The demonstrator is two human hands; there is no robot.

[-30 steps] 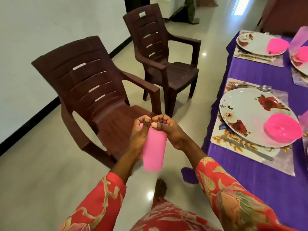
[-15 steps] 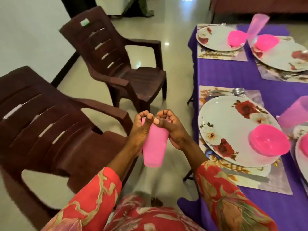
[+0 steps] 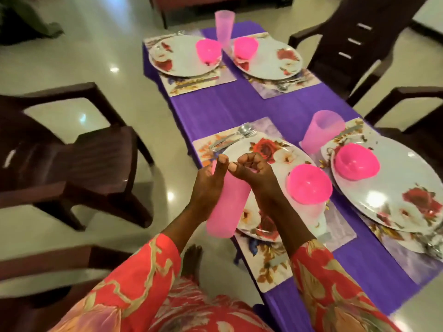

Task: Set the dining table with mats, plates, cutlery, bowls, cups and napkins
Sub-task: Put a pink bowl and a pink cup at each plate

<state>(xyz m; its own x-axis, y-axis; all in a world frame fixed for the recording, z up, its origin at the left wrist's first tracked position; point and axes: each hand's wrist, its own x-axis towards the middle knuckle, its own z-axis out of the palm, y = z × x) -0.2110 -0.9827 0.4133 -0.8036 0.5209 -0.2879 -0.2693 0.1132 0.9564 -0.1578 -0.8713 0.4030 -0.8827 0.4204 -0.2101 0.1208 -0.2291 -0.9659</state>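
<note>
Head view, steeply down, close

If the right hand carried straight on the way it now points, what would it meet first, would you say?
The right hand, gripping the pink cup with the left hand, points away over the near plate. Beyond lies the spoon. Probably the plate's far rim first, though height is unclear.

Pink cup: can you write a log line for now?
both hands: left hand, right hand | hold pink cup | above near plate | not placed

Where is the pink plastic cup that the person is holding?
In the head view, the pink plastic cup sits lower centre, held by left hand and right hand, over the near-left floral plate.
</note>
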